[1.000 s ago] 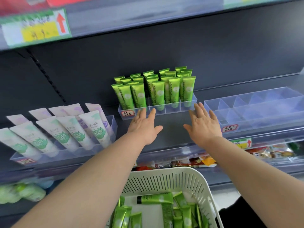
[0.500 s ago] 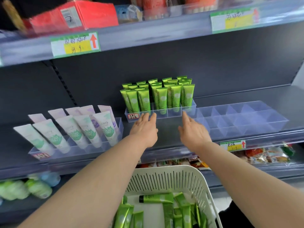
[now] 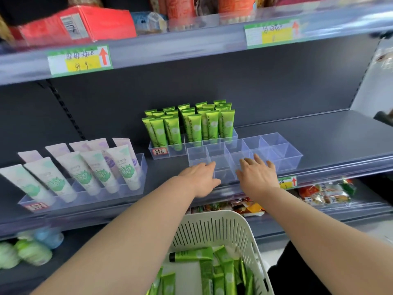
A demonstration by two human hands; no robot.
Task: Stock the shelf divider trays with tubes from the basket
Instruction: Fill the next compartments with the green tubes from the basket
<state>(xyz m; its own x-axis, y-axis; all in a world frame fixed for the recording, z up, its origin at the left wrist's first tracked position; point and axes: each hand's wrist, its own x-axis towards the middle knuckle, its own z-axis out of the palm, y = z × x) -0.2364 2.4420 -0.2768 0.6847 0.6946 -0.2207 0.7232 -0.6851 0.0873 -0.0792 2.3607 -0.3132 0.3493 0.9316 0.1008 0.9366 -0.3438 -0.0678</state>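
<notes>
Three clear trays sit on the middle shelf (image 3: 319,133). The left tray (image 3: 140,167), at the left of the frame, holds pale tubes (image 3: 125,167): five in front, and what looks like five lilac ones behind. The full tray (image 3: 170,151), at centre, is packed with upright green tubes (image 3: 194,128), six across the front, with the rows behind too crowded to count. The empty tray (image 3: 285,154), just right of centre, overlaps the full tray's right front corner. It has two rows of compartments, some of them hidden by the hands.

The left hand (image 3: 200,177) has straight fingers pressed together, their tips at the empty tray's front left corner. The right hand (image 3: 257,175) lies over that tray's front rim with its fingers lightly spread. Neither hand holds a tube.

One white slotted basket (image 3: 214,226) sits at bottom centre, between the forearms. Loose tubes (image 3: 227,273) lie heaped in it, well below both hands and too jumbled to count. One capped tube (image 3: 191,254) lies crosswise on top.

Three price tags (image 3: 79,60) show: upper left, upper right, and beside the right wrist. A red box (image 3: 74,24) sits at the upper left.
</notes>
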